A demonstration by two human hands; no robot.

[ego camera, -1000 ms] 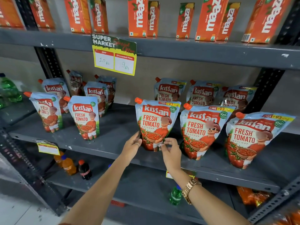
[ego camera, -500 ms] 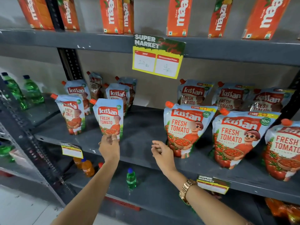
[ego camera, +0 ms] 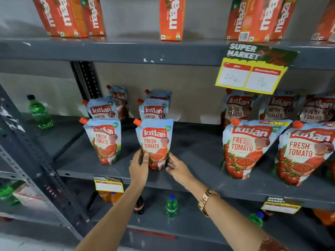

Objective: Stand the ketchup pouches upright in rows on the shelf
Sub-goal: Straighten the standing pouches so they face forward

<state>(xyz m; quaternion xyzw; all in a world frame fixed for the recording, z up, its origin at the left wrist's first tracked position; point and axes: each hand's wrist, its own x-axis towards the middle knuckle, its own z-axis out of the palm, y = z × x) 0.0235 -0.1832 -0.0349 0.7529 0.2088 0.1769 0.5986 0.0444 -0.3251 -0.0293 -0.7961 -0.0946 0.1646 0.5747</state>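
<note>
Light-blue ketchup pouches with orange caps stand upright on the grey middle shelf (ego camera: 199, 171). A small front pouch (ego camera: 155, 140) stands near the shelf's front edge. My left hand (ego camera: 138, 164) grips its lower left side and my right hand (ego camera: 176, 166) touches its lower right side. Another small pouch (ego camera: 103, 140) stands to its left, with two more small pouches (ego camera: 154, 110) in rows behind. Larger pouches (ego camera: 248, 147) stand in two rows at the right.
Orange juice cartons (ego camera: 172, 19) line the upper shelf. A yellow price sign (ego camera: 252, 73) hangs from its edge. A green bottle (ego camera: 39, 111) stands on the left neighbouring shelf. Small bottles (ego camera: 171, 205) sit on the lower shelf. A perforated steel upright (ego camera: 43, 160) is at left.
The view has swung left. Both hands left the large pouch at right and moved to the small front pouch; the left hand took hold first, then the right hand joined.
</note>
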